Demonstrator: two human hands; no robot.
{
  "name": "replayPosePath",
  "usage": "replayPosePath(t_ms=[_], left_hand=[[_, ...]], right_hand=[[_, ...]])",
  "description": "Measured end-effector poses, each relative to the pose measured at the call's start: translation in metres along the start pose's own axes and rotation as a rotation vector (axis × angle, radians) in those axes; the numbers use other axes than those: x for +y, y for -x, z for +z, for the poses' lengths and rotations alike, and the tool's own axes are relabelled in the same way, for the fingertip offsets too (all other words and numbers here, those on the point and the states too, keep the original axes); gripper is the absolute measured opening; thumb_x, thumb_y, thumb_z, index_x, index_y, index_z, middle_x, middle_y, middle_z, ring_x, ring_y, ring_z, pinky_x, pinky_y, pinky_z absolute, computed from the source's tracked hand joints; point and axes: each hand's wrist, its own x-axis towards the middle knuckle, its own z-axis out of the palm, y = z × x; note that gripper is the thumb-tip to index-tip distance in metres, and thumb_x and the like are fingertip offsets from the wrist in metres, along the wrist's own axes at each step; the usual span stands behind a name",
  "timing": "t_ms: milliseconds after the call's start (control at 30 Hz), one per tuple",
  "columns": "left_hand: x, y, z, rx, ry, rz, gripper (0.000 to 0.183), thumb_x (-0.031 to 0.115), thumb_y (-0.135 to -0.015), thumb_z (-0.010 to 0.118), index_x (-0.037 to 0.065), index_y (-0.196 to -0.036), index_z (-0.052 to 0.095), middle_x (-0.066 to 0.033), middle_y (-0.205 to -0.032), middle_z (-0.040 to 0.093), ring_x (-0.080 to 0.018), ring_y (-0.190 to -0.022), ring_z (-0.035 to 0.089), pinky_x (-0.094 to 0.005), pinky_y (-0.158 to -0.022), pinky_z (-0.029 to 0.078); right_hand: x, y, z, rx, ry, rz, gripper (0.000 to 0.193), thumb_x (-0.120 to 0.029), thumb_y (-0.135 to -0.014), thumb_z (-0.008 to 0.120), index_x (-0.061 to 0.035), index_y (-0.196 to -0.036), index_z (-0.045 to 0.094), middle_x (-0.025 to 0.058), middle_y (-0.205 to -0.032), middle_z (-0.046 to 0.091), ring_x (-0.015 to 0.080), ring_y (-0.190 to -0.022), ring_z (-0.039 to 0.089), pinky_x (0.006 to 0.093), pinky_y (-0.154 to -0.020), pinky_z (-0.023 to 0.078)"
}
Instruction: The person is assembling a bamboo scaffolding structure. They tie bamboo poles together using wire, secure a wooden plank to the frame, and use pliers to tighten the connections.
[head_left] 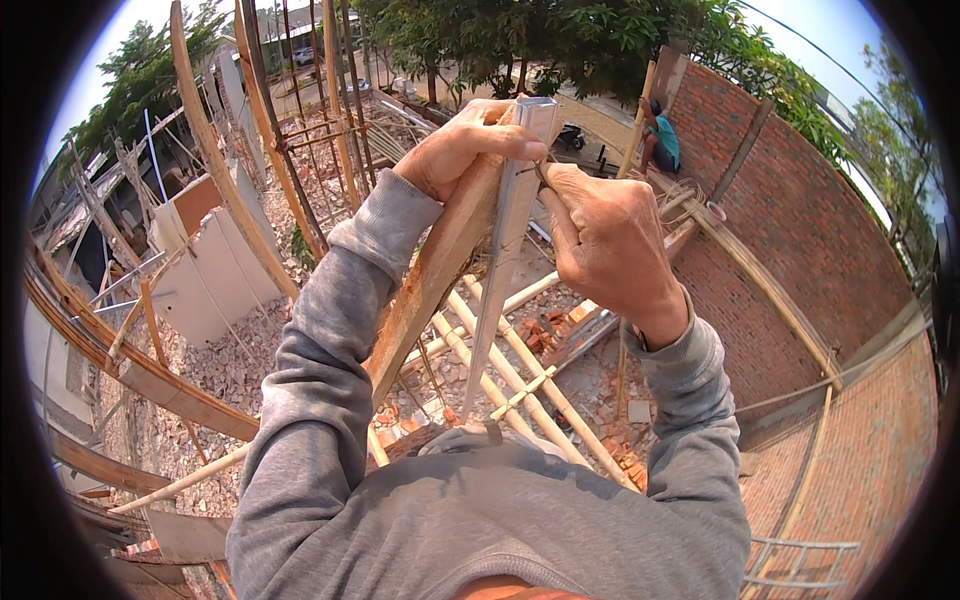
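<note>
In front of my chest a rough wooden beam [437, 272] rises at a slant toward the far side. Along its right side runs a pale metal channel [503, 235], its squared end standing up just past my fingers. My left hand [468, 143] is closed over the top of the beam, fingers reaching across to the channel. On the channel's right side, close below those fingertips, my right hand [612, 225] is closed in a pinch. A small, thin dark piece shows at its fingertips, but I cannot make out what it is.
Several bamboo poles [545, 400] cross below me over brick rubble [265, 350]. A brick wall [770, 180] stands at the right, with a person [662, 140] in blue near its far end. Timber posts [215, 150] and steel bars [318, 130] rise at the left. A ladder [800, 562] shows lower right.
</note>
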Motion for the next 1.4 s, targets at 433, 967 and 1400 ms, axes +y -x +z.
replayPosePath(t_ms=[433, 967, 1400], left_hand=[[0.003, -0.003, -0.001, -0.007, -0.057, 0.020, 0.044, 0.029, -0.076, 0.086, 0.001, -0.106, 0.070, -0.0056, -0.094, 0.069, -0.0163, -0.081, 0.066, -0.0343, -0.077, 0.055], [0.005, 0.003, 0.005, 0.030, 0.034, -0.003, 0.037, 0.022, -0.080, 0.085, 0.003, -0.109, 0.070, -0.0057, -0.099, 0.070, -0.0147, -0.085, 0.066, -0.0342, -0.081, 0.056], [0.008, 0.010, 0.002, -0.002, -0.017, -0.062, 0.056, 0.032, -0.093, 0.079, -0.002, -0.134, 0.063, -0.0064, -0.115, 0.066, -0.0150, -0.106, 0.061, -0.0324, -0.093, 0.051]], right_hand=[[0.085, -0.007, 0.015, 0.003, -0.245, 0.130, 0.008, -0.005, -0.087, 0.068, -0.0013, -0.092, 0.073, 0.0202, -0.079, 0.070, 0.0420, -0.073, 0.069, 0.0480, -0.066, 0.052], [-0.057, 0.009, 0.056, 0.554, -0.120, 0.239, 0.015, 0.004, -0.093, 0.067, 0.0052, -0.107, 0.072, 0.0196, -0.081, 0.067, 0.0351, -0.067, 0.069, 0.0397, -0.059, 0.053], [-0.086, 0.007, 0.121, 0.489, 0.063, 0.352, 0.078, 0.002, -0.075, 0.065, 0.0170, -0.149, 0.044, 0.0255, -0.106, 0.058, 0.0434, -0.089, 0.064, 0.0491, -0.076, 0.053]])
